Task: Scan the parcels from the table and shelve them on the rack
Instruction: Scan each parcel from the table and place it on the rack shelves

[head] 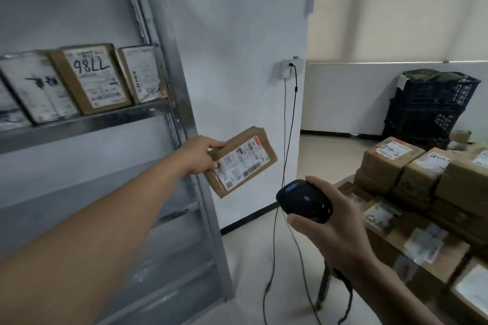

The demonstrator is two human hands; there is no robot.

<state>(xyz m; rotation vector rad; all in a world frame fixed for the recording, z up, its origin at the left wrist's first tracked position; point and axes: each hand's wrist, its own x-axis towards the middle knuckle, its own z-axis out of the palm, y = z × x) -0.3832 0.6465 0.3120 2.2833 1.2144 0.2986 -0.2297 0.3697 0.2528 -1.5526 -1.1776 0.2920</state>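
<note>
Left hand (198,155) grips parcel (240,161) (label up) beyond scanner (303,202).

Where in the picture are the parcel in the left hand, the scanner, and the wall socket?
parcel (240,162): head view, middle of its shipping label.
scanner (303,202): head view, top of its black body.
wall socket (285,68): head view, its white front.
</note>
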